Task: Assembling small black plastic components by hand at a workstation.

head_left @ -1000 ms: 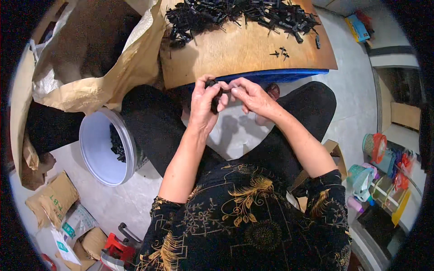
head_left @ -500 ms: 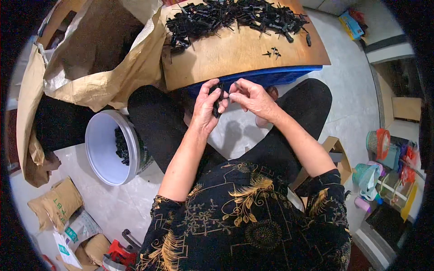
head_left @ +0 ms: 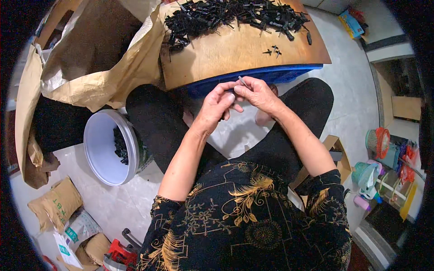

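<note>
My left hand is closed, its fingers curled round a black plastic piece that is now mostly hidden; only dark bits show at the fingertips. Against it, the fingers of my right hand pinch a thin grey strip whose tip sticks up above the thumb; its kind is too small to tell. Both hands meet above the gap between my knees. Beyond them, a large heap of black plastic pieces with thin stems covers the far part of a wooden board. Several small black pieces lie apart, nearer me.
The board rests on a blue crate. To the left stand a big open brown paper sack and a white bucket with black pieces inside. Brown packages lie at lower left, a cardboard box at my right, baskets farther right.
My left hand has turned inward and moved right until its fingers meet the right hand's. The black piece, plainly visible in the left palm before, is now mostly covered. The grey strip shows more clearly.
</note>
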`<state>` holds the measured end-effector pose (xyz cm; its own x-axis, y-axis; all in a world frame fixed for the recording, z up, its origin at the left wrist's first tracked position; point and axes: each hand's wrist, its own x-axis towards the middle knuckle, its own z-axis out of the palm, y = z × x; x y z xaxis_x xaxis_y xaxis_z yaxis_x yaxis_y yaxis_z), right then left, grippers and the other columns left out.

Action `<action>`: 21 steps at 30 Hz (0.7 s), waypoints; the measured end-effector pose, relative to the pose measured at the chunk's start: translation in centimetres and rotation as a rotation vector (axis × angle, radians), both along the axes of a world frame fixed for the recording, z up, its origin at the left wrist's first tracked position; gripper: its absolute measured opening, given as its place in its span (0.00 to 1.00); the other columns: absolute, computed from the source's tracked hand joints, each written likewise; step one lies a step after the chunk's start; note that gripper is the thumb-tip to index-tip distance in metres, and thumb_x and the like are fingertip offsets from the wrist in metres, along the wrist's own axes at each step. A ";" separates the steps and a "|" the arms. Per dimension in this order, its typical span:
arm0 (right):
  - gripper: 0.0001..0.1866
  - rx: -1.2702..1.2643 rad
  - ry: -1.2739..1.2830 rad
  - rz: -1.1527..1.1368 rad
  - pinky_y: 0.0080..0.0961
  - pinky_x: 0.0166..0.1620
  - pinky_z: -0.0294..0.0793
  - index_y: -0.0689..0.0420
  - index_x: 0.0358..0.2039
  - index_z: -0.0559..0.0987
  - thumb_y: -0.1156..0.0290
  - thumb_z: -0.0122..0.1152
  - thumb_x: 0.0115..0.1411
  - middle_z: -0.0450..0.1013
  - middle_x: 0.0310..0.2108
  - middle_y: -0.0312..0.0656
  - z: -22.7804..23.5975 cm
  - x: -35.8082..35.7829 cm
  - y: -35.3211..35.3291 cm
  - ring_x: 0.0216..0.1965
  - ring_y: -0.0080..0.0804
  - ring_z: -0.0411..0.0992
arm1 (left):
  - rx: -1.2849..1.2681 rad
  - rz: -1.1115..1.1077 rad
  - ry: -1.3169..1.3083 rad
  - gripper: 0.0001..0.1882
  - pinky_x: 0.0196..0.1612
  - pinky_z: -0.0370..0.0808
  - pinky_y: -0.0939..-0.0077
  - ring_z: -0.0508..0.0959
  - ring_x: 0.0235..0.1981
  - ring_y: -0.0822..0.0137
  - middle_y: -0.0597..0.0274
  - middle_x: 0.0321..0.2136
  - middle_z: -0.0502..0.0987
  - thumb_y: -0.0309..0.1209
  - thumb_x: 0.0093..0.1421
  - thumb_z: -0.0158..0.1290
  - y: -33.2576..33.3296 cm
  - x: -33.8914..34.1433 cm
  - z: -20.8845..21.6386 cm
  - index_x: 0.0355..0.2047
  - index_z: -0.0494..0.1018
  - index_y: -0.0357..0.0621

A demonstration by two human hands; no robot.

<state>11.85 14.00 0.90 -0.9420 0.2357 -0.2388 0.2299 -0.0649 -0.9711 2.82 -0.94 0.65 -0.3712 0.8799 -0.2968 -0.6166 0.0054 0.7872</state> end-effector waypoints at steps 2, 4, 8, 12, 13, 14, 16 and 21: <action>0.11 0.032 -0.021 0.007 0.14 0.30 0.64 0.60 0.33 0.72 0.64 0.54 0.58 0.69 0.25 0.31 -0.5 0.0 -0.1 0.27 0.14 0.65 | -0.059 -0.063 0.283 0.19 0.17 0.64 0.89 0.77 0.30 0.73 0.60 0.35 0.74 0.28 0.59 0.45 -0.2 0.0 -0.2 0.51 0.60 0.42; 0.09 0.062 -0.042 0.013 0.11 0.31 0.64 0.59 0.32 0.72 0.66 0.53 0.59 0.68 0.25 0.30 -1.4 0.0 -0.2 0.28 0.13 0.64 | -0.092 -0.056 0.347 0.19 0.17 0.64 0.89 0.76 0.31 0.74 0.61 0.36 0.73 0.27 0.59 0.44 -0.2 0.2 -0.1 0.51 0.61 0.41; 0.13 0.104 -0.023 -0.010 0.10 0.21 0.58 0.58 0.37 0.71 0.61 0.48 0.62 0.65 0.21 0.29 -0.8 -0.4 -0.7 0.20 0.11 0.59 | -0.119 0.079 0.503 0.18 0.17 0.63 0.88 0.73 0.26 0.79 0.63 0.32 0.74 0.25 0.59 0.44 0.0 0.8 -0.2 0.50 0.62 0.42; 0.18 -0.236 -0.172 -0.082 0.10 0.14 0.46 0.56 0.49 0.65 0.58 0.40 0.64 0.59 0.17 0.29 -0.1 -0.6 -2.5 0.13 0.11 0.50 | -0.206 0.247 0.471 0.16 0.16 0.62 0.87 0.62 0.15 0.82 0.67 0.23 0.72 0.25 0.58 0.44 0.2 0.5 -0.8 0.48 0.64 0.41; 0.18 -0.237 -0.175 -0.081 0.10 0.14 0.46 0.56 0.49 0.65 0.58 0.40 0.64 0.59 0.17 0.29 -0.1 -0.6 -2.7 0.13 0.11 0.50 | -0.208 0.247 0.469 0.16 0.16 0.62 0.87 0.62 0.15 0.82 0.67 0.23 0.72 0.25 0.58 0.44 0.3 0.5 -0.8 0.48 0.64 0.41; 0.19 -0.267 -0.182 -0.074 0.10 0.14 0.46 0.56 0.51 0.63 0.59 0.40 0.64 0.59 0.16 0.29 -0.1 -0.6 -2.8 0.13 0.12 0.50 | -0.222 0.239 0.469 0.16 0.16 0.62 0.87 0.63 0.15 0.82 0.67 0.23 0.72 0.25 0.58 0.44 0.3 0.5 -0.9 0.48 0.64 0.41; 0.19 -0.315 -0.188 -0.068 0.10 0.14 0.46 0.53 0.54 0.61 0.60 0.40 0.65 0.57 0.16 0.28 -0.2 -0.9 -2.9 0.12 0.12 0.49 | -0.239 0.231 0.467 0.16 0.16 0.62 0.87 0.64 0.15 0.82 0.67 0.24 0.72 0.25 0.58 0.44 0.3 0.4 -0.9 0.48 0.64 0.41; 0.19 -0.332 -0.191 -0.065 0.10 0.14 0.46 0.52 0.54 0.61 0.61 0.40 0.64 0.56 0.15 0.28 -0.2 -1.2 -3.1 0.13 0.12 0.49 | -0.224 0.294 0.466 0.16 0.16 0.62 0.87 0.64 0.16 0.82 0.65 0.29 0.73 0.25 0.59 0.44 0.7 0.5 -1.4 0.49 0.64 0.40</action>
